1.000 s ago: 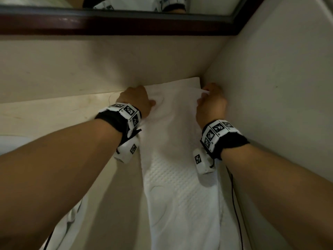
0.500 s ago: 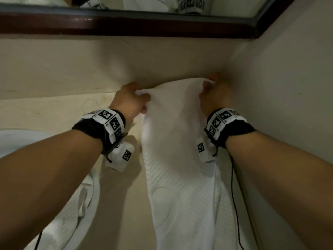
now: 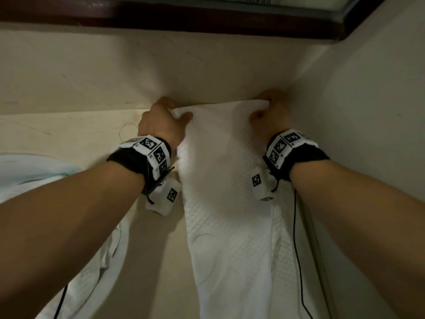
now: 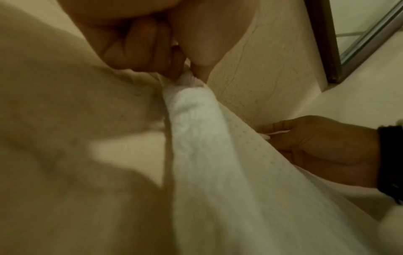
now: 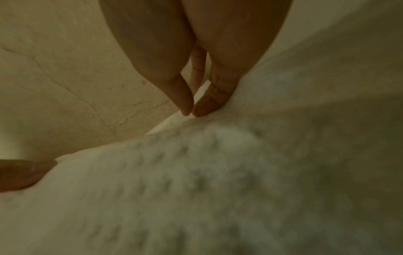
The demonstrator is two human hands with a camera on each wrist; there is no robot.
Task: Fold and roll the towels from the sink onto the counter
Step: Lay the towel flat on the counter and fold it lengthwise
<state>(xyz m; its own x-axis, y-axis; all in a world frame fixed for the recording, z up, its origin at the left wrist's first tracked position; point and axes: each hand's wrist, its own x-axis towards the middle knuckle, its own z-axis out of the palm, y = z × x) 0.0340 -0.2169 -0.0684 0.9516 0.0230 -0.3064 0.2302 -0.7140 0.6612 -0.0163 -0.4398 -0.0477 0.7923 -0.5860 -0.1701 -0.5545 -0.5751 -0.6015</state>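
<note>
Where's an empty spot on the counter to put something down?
Bare counter shows between the sink and the back wall, left of the left hand. The right corner is crowded: the towel and right hand fill it.

The towel (image 3: 232, 203) running down the middle of the head view is white cloth with a waffle-like quilted weave, soft and matt, fuzzy along its far edge. The counter (image 3: 69, 132) at the left looks like pale cream stone, smooth with a faint sheen, and the wall (image 3: 161, 72) above it has the same finish with thin hairline veins. Along the top of the frame the mirror frame (image 3: 184, 17) is dark glossy wood. The sink (image 3: 27, 171) at the left edge looks smooth, glossy white.
</note>
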